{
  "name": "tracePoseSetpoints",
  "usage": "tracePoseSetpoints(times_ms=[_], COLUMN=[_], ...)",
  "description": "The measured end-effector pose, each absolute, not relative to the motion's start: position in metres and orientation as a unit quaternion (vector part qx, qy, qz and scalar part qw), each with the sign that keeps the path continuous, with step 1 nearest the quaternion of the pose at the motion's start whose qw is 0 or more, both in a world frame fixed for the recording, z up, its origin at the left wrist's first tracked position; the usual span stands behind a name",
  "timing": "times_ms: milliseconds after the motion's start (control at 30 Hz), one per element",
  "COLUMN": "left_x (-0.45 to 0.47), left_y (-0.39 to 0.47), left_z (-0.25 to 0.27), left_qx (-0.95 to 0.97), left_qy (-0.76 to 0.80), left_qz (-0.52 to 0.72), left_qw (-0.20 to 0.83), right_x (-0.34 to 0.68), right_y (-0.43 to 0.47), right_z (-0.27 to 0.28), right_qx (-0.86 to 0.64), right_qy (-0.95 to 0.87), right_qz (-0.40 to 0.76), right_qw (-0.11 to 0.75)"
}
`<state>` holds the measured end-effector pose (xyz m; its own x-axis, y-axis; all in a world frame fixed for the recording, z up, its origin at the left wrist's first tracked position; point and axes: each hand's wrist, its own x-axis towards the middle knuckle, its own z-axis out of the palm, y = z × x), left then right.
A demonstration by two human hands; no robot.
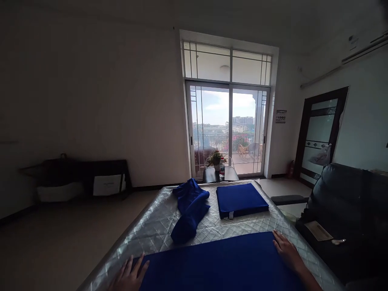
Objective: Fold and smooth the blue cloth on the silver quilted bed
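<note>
A flat blue cloth [212, 262] lies spread in front of me on a silvery quilted cover [154, 226]. My left hand [130, 274] rests at its left edge, fingers apart and stretched out. At the far right corner, my right hand [286, 249] lies on the cloth's edge with its fingers extended. Both hands touch the fabric without gripping it. Beyond it is a crumpled blue cloth [189, 210], its near end bunched up. To the right of that sits a neatly folded blue cloth [242, 199] with a small white tag at its near edge. The flat cloth's near part runs out of view.
A black chair [345, 210] stands on the right, with a paper [318, 231] on its seat. Behind the covered surface, a small table [209, 176] bears a potted plant [216, 161] and a bottle [222, 169]. Sliding glass doors [231, 129] are at the back.
</note>
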<state>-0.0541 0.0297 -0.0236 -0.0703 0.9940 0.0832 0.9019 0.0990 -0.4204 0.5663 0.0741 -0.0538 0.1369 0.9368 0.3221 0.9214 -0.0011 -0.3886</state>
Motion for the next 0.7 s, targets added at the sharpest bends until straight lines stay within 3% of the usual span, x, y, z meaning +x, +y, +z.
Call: tracePoseSetpoints(times_ms=[467,700], left_x=[-0.055,-0.059], left_y=[0.031,0.030], left_z=[-0.026,-0.033], left_qx=[-0.653,-0.656], left_qy=[-0.726,-0.739], left_qz=[0.113,0.044], left_qw=[0.182,0.145], right_x=[0.573,0.577], right_y=[0.084,0.088], right_z=[-0.062,-0.071], right_qx=[-0.701,-0.701], right_qy=[-0.647,-0.650], right_qz=[0.022,0.025], right_qw=[0.299,0.293])
